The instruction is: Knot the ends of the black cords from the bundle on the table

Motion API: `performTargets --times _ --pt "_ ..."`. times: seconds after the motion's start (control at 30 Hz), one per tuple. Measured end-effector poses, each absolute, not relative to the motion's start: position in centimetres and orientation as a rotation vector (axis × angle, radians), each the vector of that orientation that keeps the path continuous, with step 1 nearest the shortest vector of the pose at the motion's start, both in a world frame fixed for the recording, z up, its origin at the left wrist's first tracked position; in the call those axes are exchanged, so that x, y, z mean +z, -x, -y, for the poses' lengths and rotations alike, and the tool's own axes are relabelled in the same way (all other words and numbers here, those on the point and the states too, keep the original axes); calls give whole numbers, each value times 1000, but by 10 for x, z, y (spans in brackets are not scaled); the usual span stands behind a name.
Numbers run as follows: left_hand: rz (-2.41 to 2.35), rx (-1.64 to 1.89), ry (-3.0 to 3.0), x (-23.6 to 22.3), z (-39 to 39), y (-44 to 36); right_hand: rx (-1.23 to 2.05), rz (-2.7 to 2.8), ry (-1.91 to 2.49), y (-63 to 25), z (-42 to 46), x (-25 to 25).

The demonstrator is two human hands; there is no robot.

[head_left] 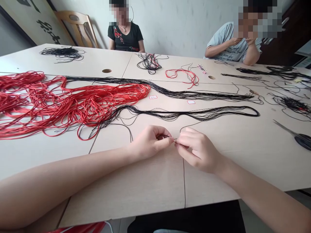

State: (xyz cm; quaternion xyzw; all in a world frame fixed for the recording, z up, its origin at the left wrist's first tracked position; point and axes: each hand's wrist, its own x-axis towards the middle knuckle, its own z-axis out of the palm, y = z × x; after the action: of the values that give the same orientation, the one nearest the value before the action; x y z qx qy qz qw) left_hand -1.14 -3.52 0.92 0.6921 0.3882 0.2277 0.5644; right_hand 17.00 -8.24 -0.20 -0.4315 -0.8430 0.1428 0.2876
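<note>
The thin dark cord (174,140) sits over the near part of the surface (145,187), crossing the short gap between my two hands; my left hand (150,141) has thumb and forefinger pinched together on it; my right hand (196,147) closes its fingertips on it too, just beside the left ones. I judge the step in hand to be fine work on the strand, perhaps a knot or a join, though the fingertips hide too much for me to tell; as I read it, the next move calls for a firm left pinch, careful guiding from the right fingertips and light, even tension. Beyond my hands stretches a looped black bundle (182,113), its left end meeting the heap of red cord (97,100); a second black bundle (194,94) lies farther off, with two small labels (153,97) between them; scissors (296,136) lie well apart on the right; two people (125,37) sit across from me.
</note>
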Motion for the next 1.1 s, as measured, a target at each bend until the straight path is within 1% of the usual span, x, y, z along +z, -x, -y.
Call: performTargets --times 0.4,0.73,0.93,1.1 --pt "-876 507 -1503 9 29 12 406 2209 1062 -175 83 -1" --pt "-799 479 -1643 8 34 13 437 2195 1101 -171 85 -6" --pt "-848 550 -1635 10 35 12 531 1957 1182 -171 85 -6" --pt "-870 543 -1649 12 36 12 403 1988 1213 -167 83 -4"
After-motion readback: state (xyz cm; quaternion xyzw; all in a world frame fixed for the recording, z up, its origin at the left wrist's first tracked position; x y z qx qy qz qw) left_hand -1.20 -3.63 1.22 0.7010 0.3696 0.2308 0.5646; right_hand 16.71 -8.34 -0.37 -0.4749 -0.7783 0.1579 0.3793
